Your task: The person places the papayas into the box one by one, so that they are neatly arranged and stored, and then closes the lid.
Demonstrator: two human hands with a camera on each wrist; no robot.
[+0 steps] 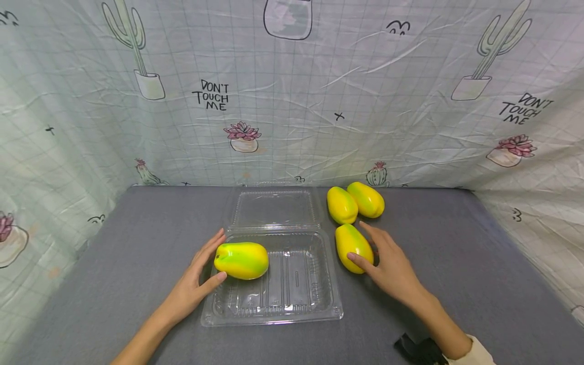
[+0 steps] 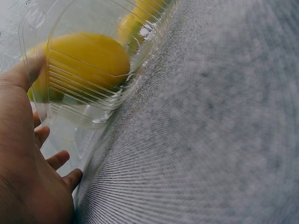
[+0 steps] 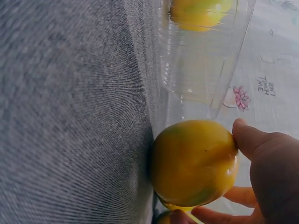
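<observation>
A yellow-green papaya point(image 1: 242, 260) lies crosswise in the left part of a clear plastic clamshell box point(image 1: 296, 304). My left hand point(image 1: 193, 284) is at its left end, thumb tip at the near side and forefinger at the far side. The left wrist view shows that hand's other fingers spread apart, with the papaya point(image 2: 88, 63) beyond the clear wall. Right of the box, my right hand point(image 1: 394, 266) holds a second papaya point(image 1: 353, 248) that sits on the table, thumb on its near top and fingers around the far side. The right wrist view shows this papaya point(image 3: 194, 163) against the thumb.
Two more papayas, a left one point(image 1: 342, 205) and a right one point(image 1: 366, 200), lie side by side at the back. The box's lid point(image 1: 276, 209) is folded back toward the patterned curtain point(image 1: 292, 126). A black strap point(image 1: 420, 350) lies by the right wrist on the grey table point(image 1: 456, 263).
</observation>
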